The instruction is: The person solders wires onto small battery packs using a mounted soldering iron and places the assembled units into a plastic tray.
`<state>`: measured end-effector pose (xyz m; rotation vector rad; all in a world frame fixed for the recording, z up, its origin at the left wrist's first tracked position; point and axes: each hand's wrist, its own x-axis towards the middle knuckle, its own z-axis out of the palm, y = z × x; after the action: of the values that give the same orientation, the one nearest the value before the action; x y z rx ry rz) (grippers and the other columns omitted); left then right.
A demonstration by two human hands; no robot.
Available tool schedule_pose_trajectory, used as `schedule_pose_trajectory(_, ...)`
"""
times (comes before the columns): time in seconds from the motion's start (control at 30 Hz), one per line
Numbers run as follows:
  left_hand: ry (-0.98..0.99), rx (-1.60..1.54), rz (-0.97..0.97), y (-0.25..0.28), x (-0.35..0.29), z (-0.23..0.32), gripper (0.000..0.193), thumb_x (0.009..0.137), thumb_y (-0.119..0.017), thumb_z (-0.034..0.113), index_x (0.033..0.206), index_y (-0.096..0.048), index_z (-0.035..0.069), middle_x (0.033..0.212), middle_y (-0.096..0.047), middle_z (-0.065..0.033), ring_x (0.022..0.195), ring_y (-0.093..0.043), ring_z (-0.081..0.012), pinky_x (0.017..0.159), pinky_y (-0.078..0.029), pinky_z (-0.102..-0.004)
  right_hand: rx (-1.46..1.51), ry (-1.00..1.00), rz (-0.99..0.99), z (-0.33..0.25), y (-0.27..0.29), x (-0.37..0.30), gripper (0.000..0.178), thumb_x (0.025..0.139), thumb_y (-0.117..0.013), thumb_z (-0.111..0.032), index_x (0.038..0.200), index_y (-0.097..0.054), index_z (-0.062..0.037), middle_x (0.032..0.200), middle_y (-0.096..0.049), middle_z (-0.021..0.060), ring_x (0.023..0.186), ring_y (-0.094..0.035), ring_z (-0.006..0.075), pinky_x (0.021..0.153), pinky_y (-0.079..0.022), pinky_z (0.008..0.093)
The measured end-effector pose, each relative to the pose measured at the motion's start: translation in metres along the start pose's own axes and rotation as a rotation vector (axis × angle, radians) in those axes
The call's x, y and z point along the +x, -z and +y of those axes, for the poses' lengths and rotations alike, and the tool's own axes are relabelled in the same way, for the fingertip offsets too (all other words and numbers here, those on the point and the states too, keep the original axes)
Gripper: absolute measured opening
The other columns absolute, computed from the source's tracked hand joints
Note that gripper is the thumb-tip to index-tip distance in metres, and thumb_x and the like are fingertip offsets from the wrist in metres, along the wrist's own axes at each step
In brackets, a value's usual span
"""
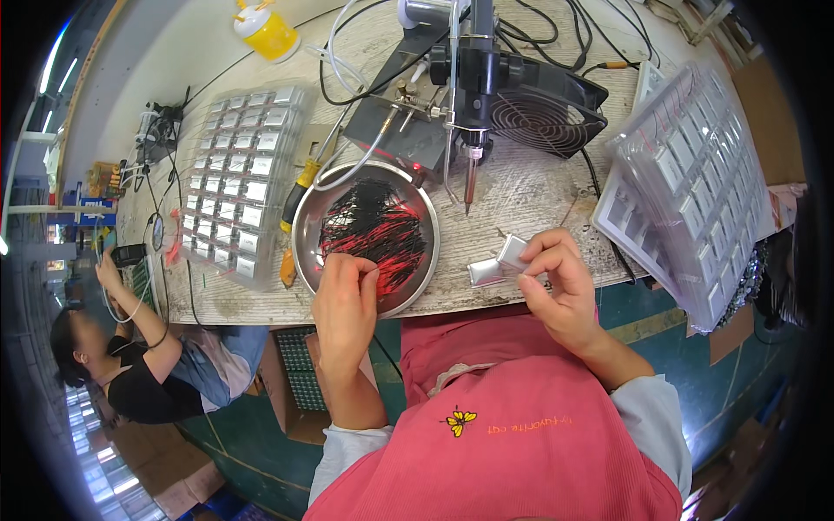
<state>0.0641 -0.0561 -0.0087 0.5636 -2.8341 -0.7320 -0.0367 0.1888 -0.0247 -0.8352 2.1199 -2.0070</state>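
Down at the worktop's [521, 187] near edge, the left hand [345, 300] dips pinched fingers into a round steel bowl [306, 227] heaped with red and black wires [375, 227]. The right hand [558, 280] is clamped on a small silver pouch cell [497, 263]. Clear trays [236, 181] of similar cells sit toward the left edge, and more trays [686, 182] at the right.

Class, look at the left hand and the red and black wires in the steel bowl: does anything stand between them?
Nothing visible does. The left hand reaches over the near rim of the steel bowl, fingertips already on the wires.
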Motion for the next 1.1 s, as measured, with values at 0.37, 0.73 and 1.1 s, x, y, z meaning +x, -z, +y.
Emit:
schedule_pose_trajectory(0.37,0.086,-0.228,0.079,-0.001,0.001,-0.001,0.010,0.088,-0.058,0.007,0.096,-0.062,0.002,0.085,-0.064,-0.0130,0.074,-0.063,-0.0273,0.066,-0.048,-0.0344,-0.021,0.015,0.026,-0.001,0.003,0.006,0.015,0.078,-0.066,-0.001,0.087,-0.054,-0.0049,0.096,-0.053,0.0104,0.086,-0.052,0.0206,0.078,-0.041,0.0300)
schedule_pose_trajectory(0.73,0.211,-0.354,0.149,0.000,0.002,0.002,0.014,0.088,-0.060,0.004,0.098,-0.065,-0.003,0.083,-0.066,-0.0140,0.070,-0.064,-0.0182,0.062,-0.049,-0.0286,0.003,0.032,0.065,0.001,-0.001,0.009,0.015,0.078,-0.065,0.002,0.086,-0.054,-0.0043,0.091,-0.053,0.0083,0.079,-0.051,0.0180,0.071,-0.042,0.0286)
schedule_pose_trajectory(1.1,-0.003,-0.491,0.209,-0.007,0.008,0.031,0.010,0.084,-0.064,0.000,0.094,-0.066,0.000,0.076,-0.062,-0.0086,0.062,-0.059,-0.0141,0.056,-0.045,-0.0250,-0.057,0.091,0.106,0.004,-0.006,0.022,0.013,0.079,-0.063,0.003,0.084,-0.053,-0.0031,0.089,-0.052,0.0095,0.079,-0.052,0.0200,0.071,-0.042,0.0291)
